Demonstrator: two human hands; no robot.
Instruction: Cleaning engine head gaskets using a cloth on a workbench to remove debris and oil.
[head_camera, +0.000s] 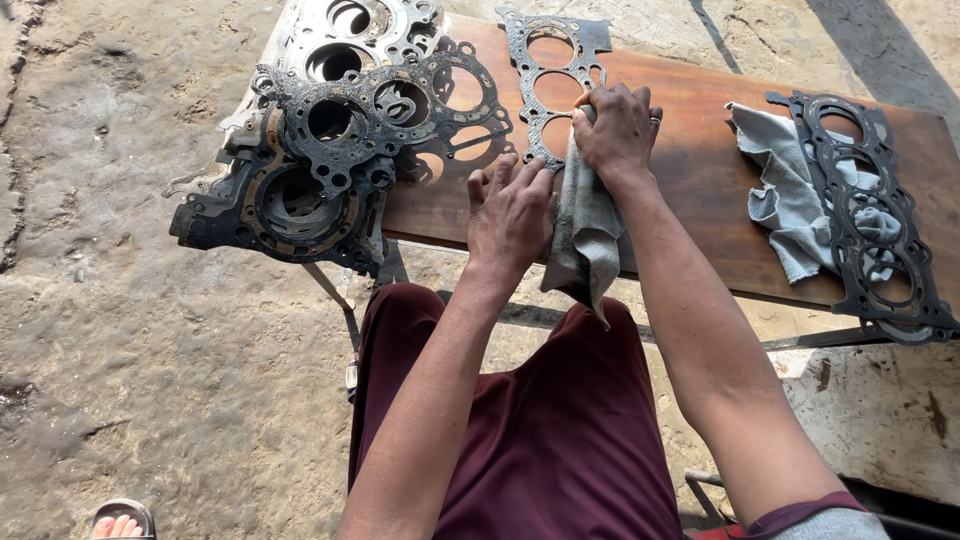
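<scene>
Head view, left to right: a heap of dirty gaskets (330, 140) lies at the left end of the wooden surface (700, 170), overhanging its edge above the concrete floor (120, 330). Just right of the heap, the left hand (512, 212) lies flat with fingers spread, pressing on the near end of a flat gasket (552, 85) to pin it down. The right hand (618, 125) is closed around a grey rag (585, 235), bunched against that gasket's lower rings, with the rag's tail hanging off the surface's near edge. Further right, a second rag (790, 195) lies crumpled, with another gasket (870, 220) resting partly on it. By my judgement the step in hand is wiping the pinned gasket clean; the next stroke calls for steady downward pressure from the left hand while the rag travels along the thin rings without bending them.
</scene>
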